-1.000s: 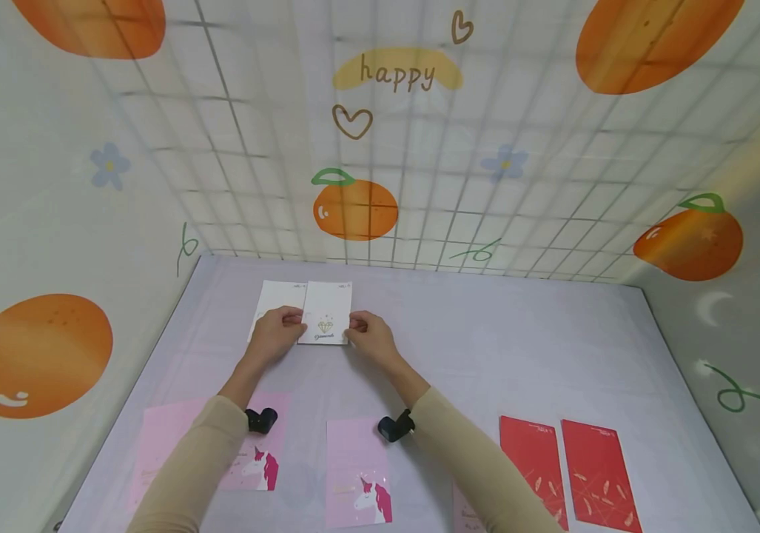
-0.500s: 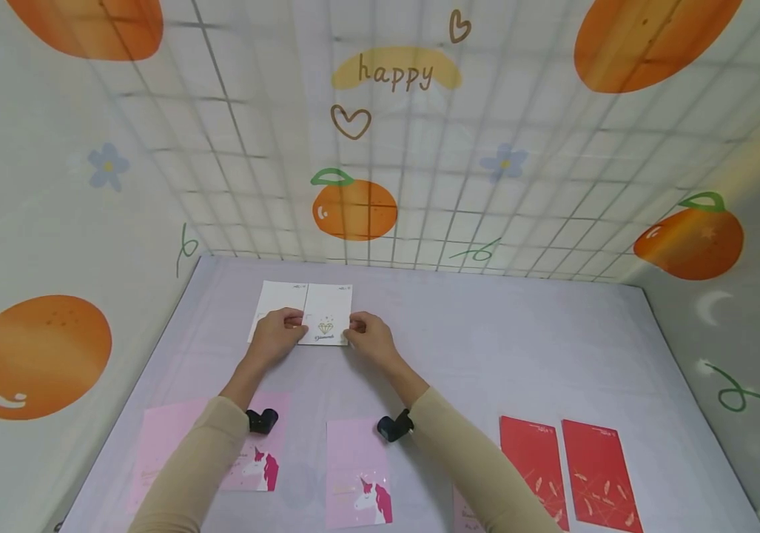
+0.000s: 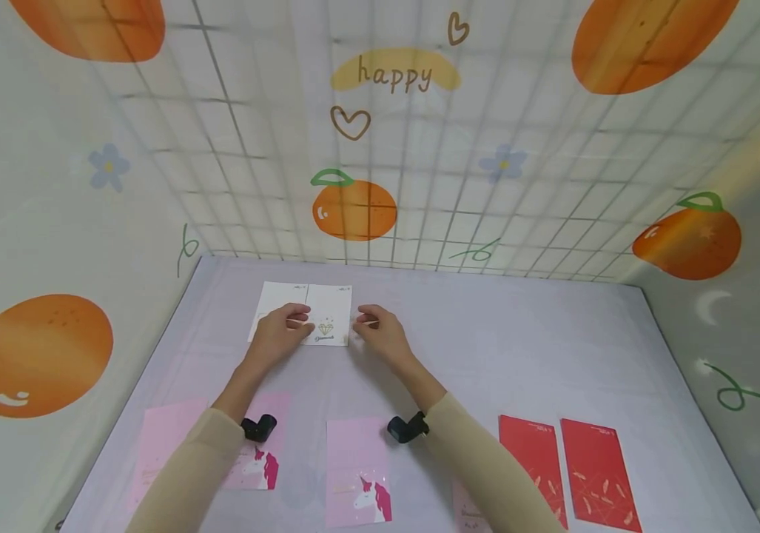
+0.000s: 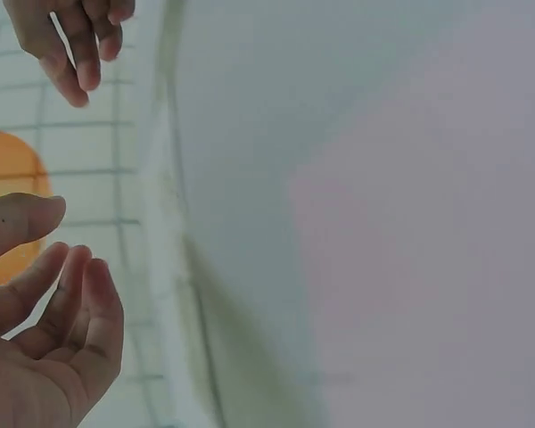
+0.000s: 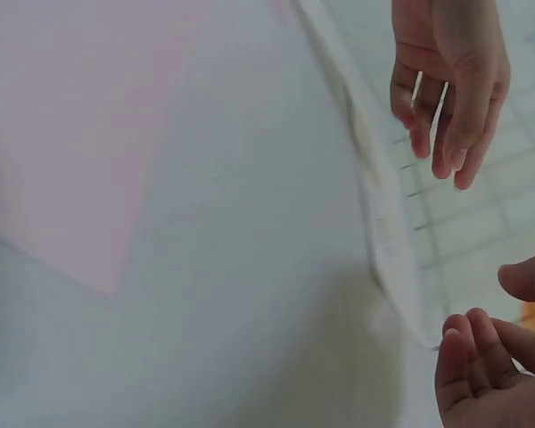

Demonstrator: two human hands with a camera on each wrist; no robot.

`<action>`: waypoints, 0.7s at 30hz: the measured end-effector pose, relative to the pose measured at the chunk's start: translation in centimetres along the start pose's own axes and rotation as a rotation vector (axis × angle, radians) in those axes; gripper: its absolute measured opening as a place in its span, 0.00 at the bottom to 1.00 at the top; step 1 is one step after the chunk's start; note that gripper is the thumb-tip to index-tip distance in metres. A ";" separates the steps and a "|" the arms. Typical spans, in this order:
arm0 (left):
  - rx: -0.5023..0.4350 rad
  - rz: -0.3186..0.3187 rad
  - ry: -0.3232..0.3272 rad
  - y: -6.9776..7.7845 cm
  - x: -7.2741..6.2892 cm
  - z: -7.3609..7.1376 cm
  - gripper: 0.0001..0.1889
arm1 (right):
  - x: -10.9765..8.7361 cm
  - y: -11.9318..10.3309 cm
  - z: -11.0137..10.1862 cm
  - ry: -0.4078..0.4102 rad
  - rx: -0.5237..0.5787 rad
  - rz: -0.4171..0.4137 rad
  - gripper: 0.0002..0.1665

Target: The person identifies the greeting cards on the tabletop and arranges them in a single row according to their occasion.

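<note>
1. White diamond-print card (image 3: 331,302) lies flat on the table's (image 3: 486,348) far left part, between the two hands; a second white card (image 3: 281,294) adjoins its left edge, making two.
2. Left hand (image 3: 281,330) arches over the second card, fingers bent and fingertips above the diamond print's side; thumb and fingers stand apart, gripping nothing. Whether they touch paper, I cannot tell.
3. Right hand (image 3: 382,334) sits just beside the right edge, fingers loosely bent, thumb parted from them, holding nothing.
4. Both arms reach forward and inward in beige sleeves (image 3: 486,466).
5. Diamond and lettering mark the card's near end; its long axis runs away from the person, toward the curtain (image 3: 246,178).
6. Nearer, pink shows in four patches, two bearing unicorns, one a complete unicorn card (image 3: 353,451); two red cards (image 3: 599,474) lie at right.
7. Five oranges decorate the curtain.
</note>
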State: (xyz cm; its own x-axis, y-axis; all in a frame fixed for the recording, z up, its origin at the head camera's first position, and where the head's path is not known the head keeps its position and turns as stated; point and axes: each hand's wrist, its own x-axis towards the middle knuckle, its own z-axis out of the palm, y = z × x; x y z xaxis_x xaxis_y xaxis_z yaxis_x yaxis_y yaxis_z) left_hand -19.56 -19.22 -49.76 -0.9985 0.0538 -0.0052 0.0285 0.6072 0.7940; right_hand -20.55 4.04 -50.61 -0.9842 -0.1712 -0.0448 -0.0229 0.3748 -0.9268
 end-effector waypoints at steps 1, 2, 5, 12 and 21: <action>-0.007 0.010 0.000 0.5 -0.3 -0.1 0.21 | -0.3 -0.2 -0.3 0.000 0.007 -0.010 0.24; -0.011 0.021 0.001 1.0 -0.6 -0.2 0.21 | -0.6 -0.4 -0.6 0.000 0.013 -0.021 0.24; -0.012 0.052 0.004 2.4 -1.8 -0.3 0.21 | -1.8 -1.0 -1.5 0.001 0.008 -0.058 0.23; -0.058 0.093 0.013 4.8 -4.5 -0.6 0.21 | -4.8 -2.5 -3.3 -0.021 -0.004 -0.153 0.22; -0.162 0.113 0.014 6.3 -7.6 -0.2 0.20 | -8.1 -3.3 -5.3 -0.026 0.018 -0.207 0.22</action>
State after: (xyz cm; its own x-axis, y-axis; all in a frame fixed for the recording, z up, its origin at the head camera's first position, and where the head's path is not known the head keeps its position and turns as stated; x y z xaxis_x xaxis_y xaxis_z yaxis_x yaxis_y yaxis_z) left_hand -11.83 -16.00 -44.58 -0.9900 0.1029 0.0968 0.1338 0.4626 0.8764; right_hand -13.45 9.01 -45.19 -0.9538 -0.2666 0.1382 -0.2211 0.3123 -0.9239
